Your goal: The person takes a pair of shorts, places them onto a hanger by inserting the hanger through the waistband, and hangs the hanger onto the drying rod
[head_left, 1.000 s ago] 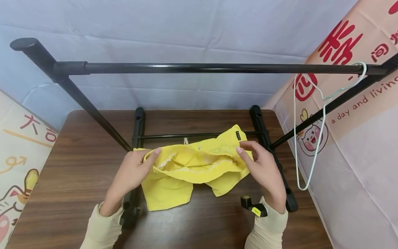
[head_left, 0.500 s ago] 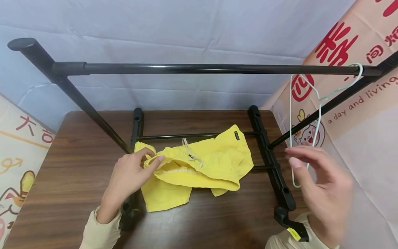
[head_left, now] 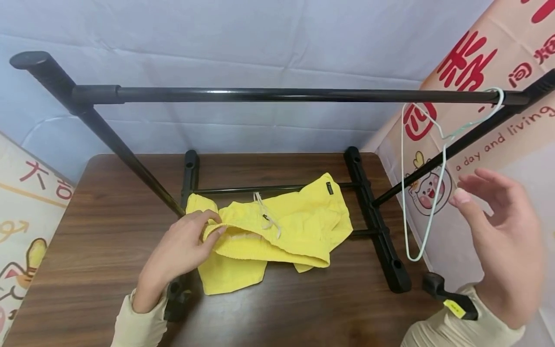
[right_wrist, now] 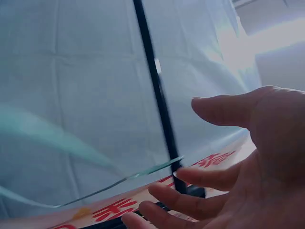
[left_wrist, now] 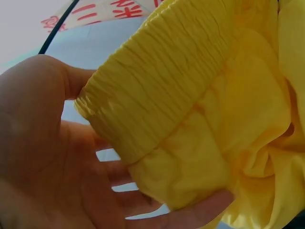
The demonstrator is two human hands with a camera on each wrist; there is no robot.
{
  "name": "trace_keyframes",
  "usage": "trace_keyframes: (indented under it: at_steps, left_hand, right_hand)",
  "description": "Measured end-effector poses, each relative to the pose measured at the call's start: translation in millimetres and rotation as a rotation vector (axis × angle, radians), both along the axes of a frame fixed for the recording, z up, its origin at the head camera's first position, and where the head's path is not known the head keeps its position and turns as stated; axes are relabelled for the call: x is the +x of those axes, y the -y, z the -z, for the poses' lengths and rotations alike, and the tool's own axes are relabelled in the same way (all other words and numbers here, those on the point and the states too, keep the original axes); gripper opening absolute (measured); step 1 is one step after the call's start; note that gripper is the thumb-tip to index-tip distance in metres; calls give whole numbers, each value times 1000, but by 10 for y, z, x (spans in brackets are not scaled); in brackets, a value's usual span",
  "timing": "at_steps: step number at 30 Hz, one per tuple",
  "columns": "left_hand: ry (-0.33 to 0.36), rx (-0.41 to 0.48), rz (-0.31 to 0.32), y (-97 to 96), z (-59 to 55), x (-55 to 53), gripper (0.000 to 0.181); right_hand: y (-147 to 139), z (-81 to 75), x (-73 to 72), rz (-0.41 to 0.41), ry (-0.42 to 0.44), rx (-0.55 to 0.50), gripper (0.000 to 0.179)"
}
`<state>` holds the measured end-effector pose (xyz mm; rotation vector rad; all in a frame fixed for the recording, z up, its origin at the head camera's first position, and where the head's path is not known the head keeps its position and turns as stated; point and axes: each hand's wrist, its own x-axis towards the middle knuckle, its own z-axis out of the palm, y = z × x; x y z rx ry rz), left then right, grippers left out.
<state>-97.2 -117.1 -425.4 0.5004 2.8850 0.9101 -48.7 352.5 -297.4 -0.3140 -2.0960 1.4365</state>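
Yellow shorts [head_left: 299, 221] with a gathered elastic waistband [left_wrist: 157, 81] and a pale drawstring [head_left: 265, 214] lie over the lower bars of a black rack. My left hand [head_left: 184, 246] pinches the left end of the waistband between thumb and fingers, the other fingers spread behind the cloth in the left wrist view. To the right, my right hand [head_left: 503, 241] is in the air beside a pale green hanger [head_left: 427, 236], fingers apart and holding nothing. The hanger hooks over the right end of the rack's top bar [head_left: 286, 95]. In the right wrist view the right hand [right_wrist: 228, 171] shows the same loose spread.
The rack's left foot [head_left: 190, 173] and right foot [head_left: 377, 221] stand on a brown wooden table [head_left: 112, 250]. Slanted posts rise at both sides. A pale cloth backdrop [head_left: 243, 48] closes the back, with printed cloth [head_left: 481, 140] at the right.
My right hand has let go of the waistband and moved right, past the hanger. The right side of the waistband has dropped flatter. My left hand keeps its pinch.
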Motion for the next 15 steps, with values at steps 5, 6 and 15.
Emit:
trace_keyframes:
  at_steps: [5,6,15]
  left_hand:
    - [-2,19,-72,-51,8,0,30]
    - [9,32,-96,-58,8,-6,33]
    - [118,45,-95,-31,29,-33,40]
  right_hand:
    - [-260,77,-237,-205,3,-179,50]
    - [-307,89,-295,-287,-26,-253,49]
    - [-592,79,-826,-726,39,-658,31]
